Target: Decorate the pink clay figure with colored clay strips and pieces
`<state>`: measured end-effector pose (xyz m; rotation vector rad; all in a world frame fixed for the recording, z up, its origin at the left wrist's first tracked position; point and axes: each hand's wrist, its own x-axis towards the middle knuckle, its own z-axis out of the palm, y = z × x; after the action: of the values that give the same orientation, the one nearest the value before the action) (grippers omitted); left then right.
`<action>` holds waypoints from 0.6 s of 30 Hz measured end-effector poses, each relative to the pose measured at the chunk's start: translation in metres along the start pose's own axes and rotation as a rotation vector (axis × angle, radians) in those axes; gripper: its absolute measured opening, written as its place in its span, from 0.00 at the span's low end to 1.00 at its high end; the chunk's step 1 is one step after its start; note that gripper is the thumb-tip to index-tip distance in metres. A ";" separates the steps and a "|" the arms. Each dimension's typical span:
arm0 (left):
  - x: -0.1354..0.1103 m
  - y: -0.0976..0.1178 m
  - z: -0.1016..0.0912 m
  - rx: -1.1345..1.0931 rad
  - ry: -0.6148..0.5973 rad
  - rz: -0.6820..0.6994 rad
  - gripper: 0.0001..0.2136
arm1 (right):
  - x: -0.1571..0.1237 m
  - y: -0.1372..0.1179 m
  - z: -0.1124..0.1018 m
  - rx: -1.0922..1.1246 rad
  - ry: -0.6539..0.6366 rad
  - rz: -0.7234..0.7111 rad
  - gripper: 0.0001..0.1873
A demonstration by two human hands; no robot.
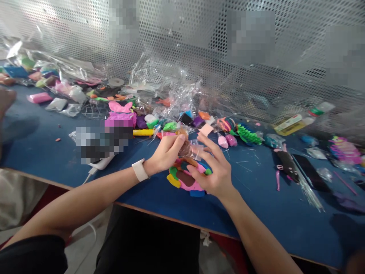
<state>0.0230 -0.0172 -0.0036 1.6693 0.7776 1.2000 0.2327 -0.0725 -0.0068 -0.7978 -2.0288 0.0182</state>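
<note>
My left hand (166, 153) is closed on a small clear plastic bag of brown modelling clay (185, 148), with the thumb on top. To the right of the bag, my right hand (217, 173) has its fingers spread. One of its fingertips is near the bag's clear edge; whether it touches is unclear. Below both hands lies a colourful clay piece (185, 178) with pink, brown, green, yellow and blue parts, partly covered by my right thumb and fingers. A peach clay square (205, 129) sits just beyond my right fingertips.
Clay lumps, bags and crumpled clear wrap (182, 91) line the back of the blue table (159, 217), before a perforated metal panel (171, 42). A yellow-liquid bottle (303, 120) and dark phone (311, 173) lie right. Another person's hand (6, 102) is far left.
</note>
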 end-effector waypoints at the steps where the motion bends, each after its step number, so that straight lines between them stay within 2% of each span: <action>1: 0.000 0.000 0.001 -0.014 0.013 -0.017 0.38 | 0.000 0.000 0.000 -0.010 0.005 -0.009 0.34; 7: 0.001 -0.005 -0.002 -0.005 -0.028 -0.055 0.39 | 0.000 0.004 0.004 -0.048 -0.046 -0.024 0.35; 9: 0.003 -0.006 -0.004 -0.015 -0.037 -0.060 0.40 | 0.005 0.002 0.004 -0.066 -0.073 -0.006 0.33; 15: 0.012 -0.005 -0.007 -0.304 0.069 -0.164 0.39 | 0.037 -0.002 0.004 0.001 -0.182 0.041 0.23; 18: 0.018 -0.009 -0.010 -0.329 0.159 -0.178 0.38 | 0.053 0.004 0.009 -0.025 -0.215 0.014 0.19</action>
<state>0.0196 0.0051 -0.0037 1.2237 0.7615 1.2673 0.2093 -0.0380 0.0271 -0.8566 -2.2291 0.0902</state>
